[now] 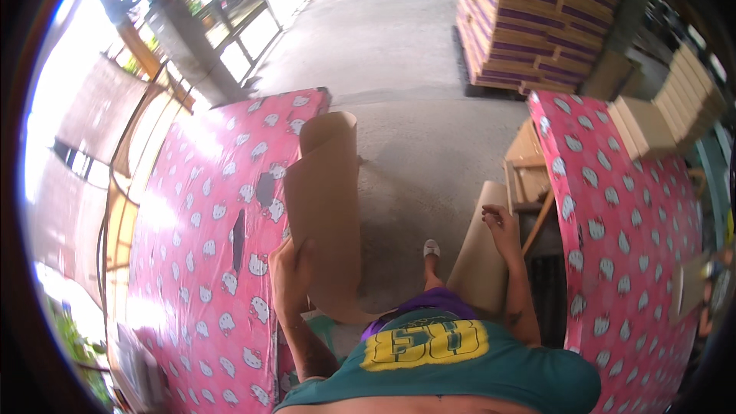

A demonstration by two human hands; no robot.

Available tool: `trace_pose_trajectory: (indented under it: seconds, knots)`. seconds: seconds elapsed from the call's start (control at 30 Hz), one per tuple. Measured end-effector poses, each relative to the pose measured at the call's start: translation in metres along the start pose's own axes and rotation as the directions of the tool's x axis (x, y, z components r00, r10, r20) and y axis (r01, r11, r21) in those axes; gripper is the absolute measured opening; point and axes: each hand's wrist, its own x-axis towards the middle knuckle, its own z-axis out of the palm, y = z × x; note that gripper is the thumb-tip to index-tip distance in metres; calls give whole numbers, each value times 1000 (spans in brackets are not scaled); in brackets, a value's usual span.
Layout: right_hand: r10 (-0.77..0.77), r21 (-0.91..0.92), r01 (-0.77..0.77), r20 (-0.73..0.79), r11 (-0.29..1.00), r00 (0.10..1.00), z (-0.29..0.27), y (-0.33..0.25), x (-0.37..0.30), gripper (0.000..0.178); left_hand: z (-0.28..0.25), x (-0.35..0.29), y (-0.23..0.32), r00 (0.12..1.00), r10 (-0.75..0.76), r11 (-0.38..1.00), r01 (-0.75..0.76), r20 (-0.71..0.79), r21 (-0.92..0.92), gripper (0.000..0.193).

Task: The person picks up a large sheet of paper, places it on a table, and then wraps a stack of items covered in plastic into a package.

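Note:
A curled sheet of brown kraft paper or thin card rises in front of me on the left, its far end bent into a loose roll. My left hand grips its left edge low down, with some fingers hidden behind it. On the right, a thicker roll of brown paper leans by my leg. Over its upper right side is my right hand, fingers loosely bent and apart, holding nothing that I can see. Whether it touches the roll, I cannot tell.
A table with a pink cartoon-print cover stands at my left, another pink-covered table at my right. Pale cardboard pieces sit on the right table. Beyond are stacked flat cartons and concrete floor. A wooden frame stands beside the right table.

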Motion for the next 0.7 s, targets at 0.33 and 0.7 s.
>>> trace_pose_trajectory:
  seconds: [0.33,0.7]
  knots:
    - [-113,-18,115,104,993,988,-17,10,228,25,112,186,-4,990,114,929,-136,82,344,21]
    - [49,-79,-34,207,996,977,-2,31,408,32,191,347,-14,993,121,986,-119,-4,116,24]
